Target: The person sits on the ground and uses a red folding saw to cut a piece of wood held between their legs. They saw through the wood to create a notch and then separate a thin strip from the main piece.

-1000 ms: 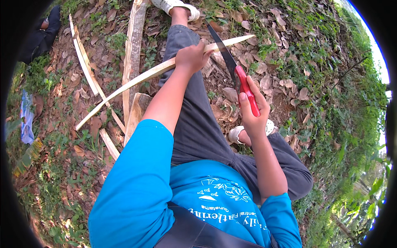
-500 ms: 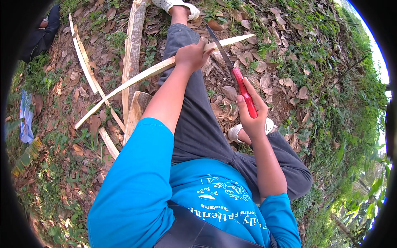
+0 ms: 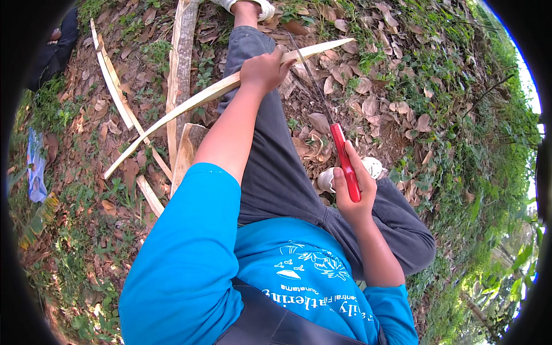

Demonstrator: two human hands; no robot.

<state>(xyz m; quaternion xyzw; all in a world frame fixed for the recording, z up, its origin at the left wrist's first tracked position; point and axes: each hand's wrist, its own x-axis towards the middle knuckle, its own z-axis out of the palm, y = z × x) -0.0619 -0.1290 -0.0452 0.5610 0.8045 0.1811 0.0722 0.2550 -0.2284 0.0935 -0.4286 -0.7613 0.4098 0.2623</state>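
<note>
My left hand [image 3: 264, 72] is closed around a long, pale, slightly curved strip of wood [image 3: 198, 100]. The strip slants across my outstretched leg, its pointed tip to the far right and its other end low at the left. In my right hand [image 3: 356, 192] is a long knife [image 3: 347, 164] with a red handle, gripped with the thumb along its side. Its thin dark blade points away from me and crosses the strip just right of my left hand. I cannot tell whether blade and wood touch.
Other split wood strips [image 3: 113, 83] lie on leaf-covered ground at the left, beside a long barked piece of wood [image 3: 185, 57] and a shorter chunk [image 3: 188, 146]. Blue plastic [image 3: 36, 167] and a dark bundle [image 3: 57, 52] are farther left. White shoes [image 3: 374, 167] are on my feet.
My right hand has drawn the knife back toward me, so more of the blade lies on the near side of the strip. My left hand and the strip have barely shifted.
</note>
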